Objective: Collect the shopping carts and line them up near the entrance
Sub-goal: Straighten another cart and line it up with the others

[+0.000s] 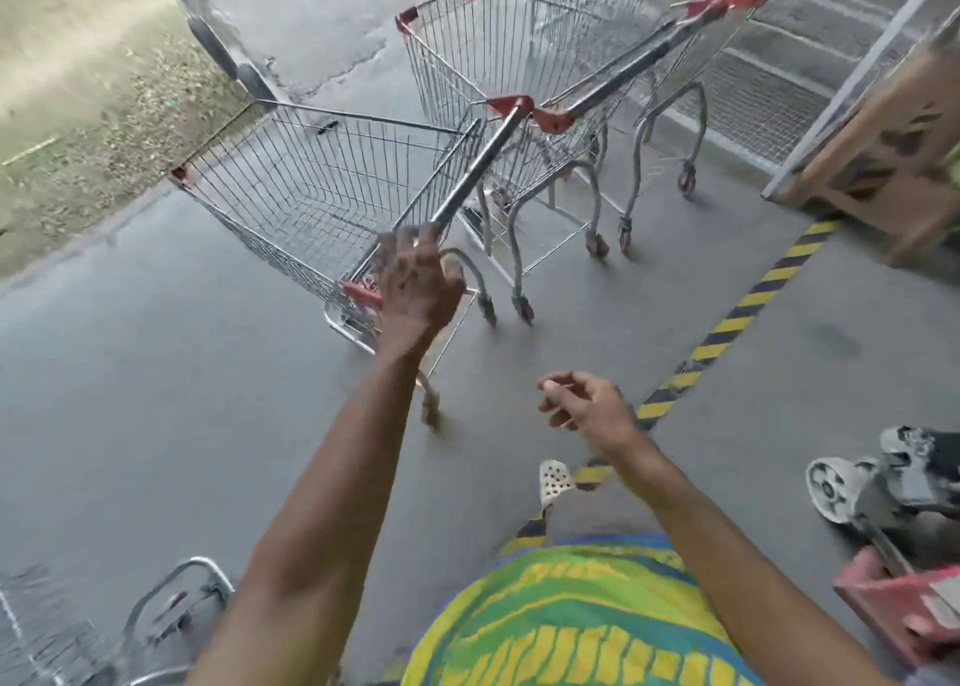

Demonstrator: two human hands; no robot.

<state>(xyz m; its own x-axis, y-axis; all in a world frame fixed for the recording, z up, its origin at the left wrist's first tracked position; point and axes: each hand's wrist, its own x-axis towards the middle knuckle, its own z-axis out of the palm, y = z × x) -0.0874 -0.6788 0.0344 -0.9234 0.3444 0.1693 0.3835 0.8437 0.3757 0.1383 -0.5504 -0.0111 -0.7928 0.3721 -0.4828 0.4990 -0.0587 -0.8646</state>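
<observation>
far cart [701, 36]: cut by top edge | trolley [893, 483]: cut right, blurred

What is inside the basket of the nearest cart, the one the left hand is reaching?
Nothing: through the nearest cart only its own wire mesh and the pavement beneath show. The left hand covers the basket's near corner by the handle, so that spot cannot be checked.

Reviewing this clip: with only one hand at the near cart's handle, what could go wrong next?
1. The left hand sits at one end of the near cart's handle, fingers spread; pushed from there, the cart may swing sideways.
2. The near cart is angled against the parked cart; handles could jam rather than nest.
3. The right hand is free, so nothing steadies it.
</observation>
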